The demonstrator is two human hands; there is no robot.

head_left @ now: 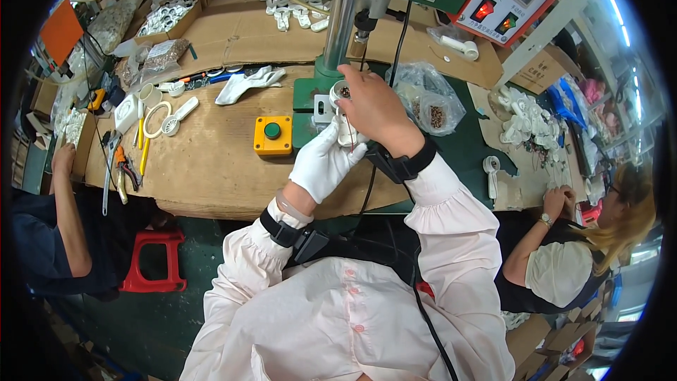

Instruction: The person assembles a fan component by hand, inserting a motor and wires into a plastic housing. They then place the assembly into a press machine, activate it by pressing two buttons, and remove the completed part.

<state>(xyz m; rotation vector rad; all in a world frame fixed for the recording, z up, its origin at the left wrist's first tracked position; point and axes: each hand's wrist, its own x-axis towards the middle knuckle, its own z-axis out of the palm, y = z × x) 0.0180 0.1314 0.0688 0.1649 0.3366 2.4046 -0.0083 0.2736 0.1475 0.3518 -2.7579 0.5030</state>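
Note:
In my white-gloved left hand (pixel 321 166) is the handle of a white plastic fan housing (pixel 346 131), its fingers closed around the lower end. Thin red wire shows beside that handle. My bare right hand (pixel 381 109) curls over the round head of the same part, thumb and forefinger at its rim. Something dark and copper-coloured sits inside the round head, partly covered by my fingers. The part lies at the base of a green press (pixel 305 92), next to a metal bracket (pixel 323 109) with a slot.
A yellow box with a green button (pixel 273 134) stands left of the press. Bags of small copper-coloured parts (pixel 437 114) lie to the right. Pliers (pixel 127 167) and white plastic rings are at the left. Co-workers sit on both sides; a red stool (pixel 154 261) stands at lower left.

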